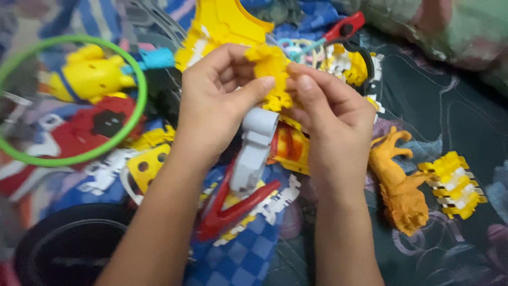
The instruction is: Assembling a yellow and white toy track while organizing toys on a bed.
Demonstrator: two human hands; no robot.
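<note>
at the far left a green hoop (pixel 138 100) lies over a yellow toy figure (pixel 90 77) and a red toy piece (pixel 100 127), all on a patterned bedcover (pixel 455 122). near the left edge sits a black round rim (pixel 69 238). the left hand (pixel 217 100) comes up from the near side, its grip pressed together – thumb and fingers pinching the left side of a yellow bumpy toy piece (pixel 272 74) held in the middle of the view above the pile. below it a pale grey toy part (pixel 254 151) stands over a red forked piece (pixel 233 212). the right hand (pixel 330 114) pinches the same yellow piece from the right – fingertips touching it. further right an orange lion figure (pixel 399 185) lies on its side, just beside a yellow and white toothed block (pixel 455 185).
</note>
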